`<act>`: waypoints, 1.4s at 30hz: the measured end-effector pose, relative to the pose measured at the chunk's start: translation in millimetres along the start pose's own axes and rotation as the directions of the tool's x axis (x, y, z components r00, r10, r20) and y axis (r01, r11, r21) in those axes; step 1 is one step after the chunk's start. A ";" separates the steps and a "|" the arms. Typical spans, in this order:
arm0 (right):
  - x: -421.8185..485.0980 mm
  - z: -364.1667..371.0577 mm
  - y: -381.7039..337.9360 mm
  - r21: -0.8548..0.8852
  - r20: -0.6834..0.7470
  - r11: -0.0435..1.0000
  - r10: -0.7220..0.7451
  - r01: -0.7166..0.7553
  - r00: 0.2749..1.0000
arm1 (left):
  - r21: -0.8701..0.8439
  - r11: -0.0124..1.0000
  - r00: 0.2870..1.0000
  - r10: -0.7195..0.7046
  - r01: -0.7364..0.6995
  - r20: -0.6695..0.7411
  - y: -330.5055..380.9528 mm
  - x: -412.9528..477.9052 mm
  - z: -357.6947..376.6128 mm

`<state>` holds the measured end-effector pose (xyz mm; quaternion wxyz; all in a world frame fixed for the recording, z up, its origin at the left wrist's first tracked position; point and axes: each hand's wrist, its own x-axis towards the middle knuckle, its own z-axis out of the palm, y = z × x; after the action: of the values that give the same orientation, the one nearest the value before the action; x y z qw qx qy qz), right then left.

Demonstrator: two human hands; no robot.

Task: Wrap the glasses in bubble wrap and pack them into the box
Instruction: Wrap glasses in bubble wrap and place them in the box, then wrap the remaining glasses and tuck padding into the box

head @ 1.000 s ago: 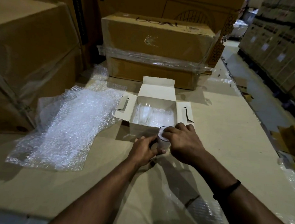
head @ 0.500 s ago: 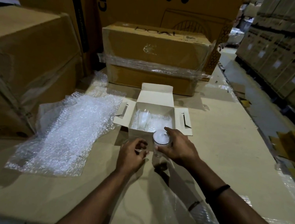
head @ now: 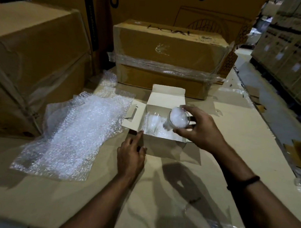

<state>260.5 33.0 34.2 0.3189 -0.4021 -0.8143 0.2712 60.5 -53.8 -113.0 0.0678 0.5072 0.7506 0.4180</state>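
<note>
Right hand [head: 199,131] grips the glass [head: 179,117] around its side wall, thumb opposing fingers; bubble wrap shows white at its mouth; the glass hangs tilted above the right half of the open white carton [head: 162,146]. Left hand [head: 131,154] is relaxed with fingers extended at the carton's near-left corner, holding nothing; contact cannot be confirmed. A second glass [head: 153,121] stands inside, on the left. Handling estimate: light, rigid, brittle; wrap may slip on glass; grasp the body, not the rim.

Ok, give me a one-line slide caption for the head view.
Packing: right hand holds a wrap-stuffed glass over the open white box, left hand by its near corner, bubble wrap sheet alongside.
</note>
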 end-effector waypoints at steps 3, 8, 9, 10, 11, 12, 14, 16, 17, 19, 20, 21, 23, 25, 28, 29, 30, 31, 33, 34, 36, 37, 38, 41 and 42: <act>28.6 10.0 31.6 -0.325 0.147 0.933 -0.111 0.155 0.983 | -0.022 1.000 1.000 -0.004 0.004 0.002 -2.2 -0.2 1.7; 51.8 31.3 60.4 -0.557 0.433 0.734 -0.143 0.389 0.890 | -0.005 1.000 1.000 0.004 -0.004 -0.024 -2.2 1.0 2.3; 53.7 33.3 60.1 -0.569 0.473 0.709 -0.134 0.418 0.871 | -0.005 1.000 1.000 0.012 -0.012 -0.023 -1.1 0.9 2.2; 55.1 34.8 59.1 -0.580 0.506 0.684 -0.122 0.442 0.854 | -0.002 1.000 1.000 0.020 -0.020 -0.024 -0.6 1.1 2.2; 55.8 36.2 57.4 -0.591 0.541 0.662 -0.099 0.461 0.835 | 0.001 1.000 0.999 0.024 -0.024 -0.022 -0.3 1.6 2.0; 56.0 37.4 55.6 -0.598 0.581 0.651 -0.051 0.468 0.813 | 0.001 1.000 0.999 0.027 -0.027 -0.019 0.0 2.2 1.8; 54.9 38.0 54.2 -0.572 0.629 0.703 0.045 0.423 0.776 | -0.005 1.000 1.000 0.030 -0.030 -0.009 -0.9 2.2 1.6; 53.3 34.7 53.6 -0.539 0.571 0.791 0.089 0.291 0.816 | -0.018 0.999 1.000 0.029 -0.029 -0.004 -1.6 3.0 1.5; 52.0 33.2 53.5 -0.550 0.489 0.802 0.085 0.231 0.868 | -0.024 0.999 1.000 0.030 -0.030 -0.002 -1.3 3.5 1.3; 50.1 35.3 53.0 -0.640 0.325 0.753 0.086 0.153 0.942 | -0.026 0.999 0.999 0.038 -0.038 0.001 -1.7 4.1 1.2; 48.5 39.4 51.7 -0.679 0.288 0.723 0.104 0.127 0.952 | -0.027 0.999 0.999 0.040 -0.040 0.002 -2.4 4.3 1.1; 46.1 44.6 50.2 -0.697 0.267 0.709 0.114 0.110 0.957 | -0.032 0.999 0.999 0.039 -0.039 0.003 -3.3 4.7 1.3; 41.8 53.2 48.3 -0.667 0.216 0.743 0.129 0.049 0.968 | -0.041 0.998 0.999 0.036 -0.036 0.002 -4.3 4.4 1.7; 39.7 57.0 47.8 -0.621 0.170 0.783 0.161 -0.021 0.972 | -0.044 0.998 0.999 0.035 -0.035 0.006 -3.7 4.7 1.9; 37.9 61.7 47.5 -0.597 0.154 0.798 0.210 -0.078 0.966 | -0.044 0.998 0.999 0.035 -0.035 0.002 -3.4 5.4 2.6; 37.6 62.8 46.1 -0.599 0.156 0.796 0.222 -0.086 0.962 | -0.046 0.998 0.999 0.034 -0.034 0.005 -3.0 4.5 2.2; 38.6 63.4 45.7 -0.603 0.166 0.792 0.238 -0.093 0.957 | -0.050 0.998 0.999 0.034 -0.034 0.007 -3.0 3.9 1.7; 40.5 63.3 46.0 -0.606 0.177 0.790 0.249 -0.094 0.952 | -0.057 0.998 0.999 0.035 -0.034 0.010 -3.7 3.7 1.2; 43.4 62.2 45.9 -0.611 0.215 0.786 0.279 -0.094 0.936 | -0.107 0.994 0.999 0.022 -0.019 0.028 -4.7 3.8 0.4; 42.8 61.8 44.1 -0.622 0.224 0.778 0.287 -0.090 0.931 | -0.158 0.987 0.999 0.009 -0.003 0.040 -3.8 2.8 -0.3; 34.3 64.9 35.3 -0.634 0.162 0.771 0.206 -0.058 0.965 | -0.314 0.949 0.999 -0.013 0.022 0.031 0.6 0.3 -5.8; 24.7 68.3 28.4 -0.590 0.086 0.806 0.126 -0.052 0.988 | -0.378 0.926 1.000 -0.030 0.025 -0.009 2.0 -0.7 -10.5; 13.4 74.6 18.6 -0.501 -0.001 0.864 0.050 -0.044 0.999 | -0.394 0.919 0.995 -0.052 0.015 -0.084 -0.1 -1.4 -18.3; -24.0 107.3 -14.5 -0.261 -0.107 0.959 -0.139 0.107 0.984 | -0.140 0.990 0.938 -0.049 0.001 -0.343 -25.1 7.2 -54.8; -34.3 123.3 -19.2 -0.232 -0.073 0.960 -0.179 0.158 0.981 | -0.016 1.000 0.928 -0.030 0.025 -0.372 -40.0 13.2 -67.1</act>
<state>176.6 -28.4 -42.8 0.3309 -0.3772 -0.8552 0.1301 -9.3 -85.9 -93.6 -0.0673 0.4077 0.7546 0.5097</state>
